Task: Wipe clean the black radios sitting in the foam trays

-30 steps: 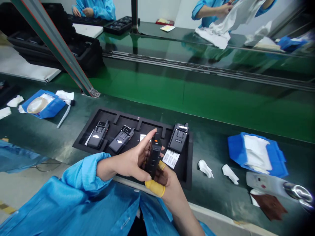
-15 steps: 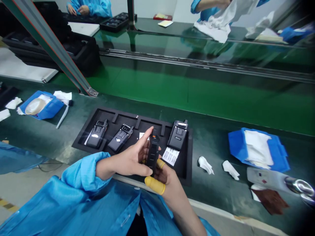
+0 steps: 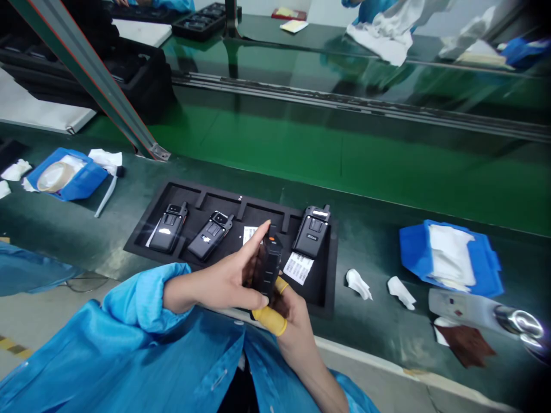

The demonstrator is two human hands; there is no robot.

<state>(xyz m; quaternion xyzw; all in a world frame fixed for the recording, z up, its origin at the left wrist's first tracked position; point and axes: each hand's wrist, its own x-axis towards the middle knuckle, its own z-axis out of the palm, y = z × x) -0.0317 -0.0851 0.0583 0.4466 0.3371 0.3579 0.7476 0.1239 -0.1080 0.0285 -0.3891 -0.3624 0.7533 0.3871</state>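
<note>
Left hand curls its fingers round a black two-way radio, held upright over the tray; right hand, yellow finger cot on, pinches the radio's lower end from the other side. Three other radios sit in a black foam tray; one slot shows only a white card. Tray's near edge lies just under the hands, with white wipes close on its right.
</note>
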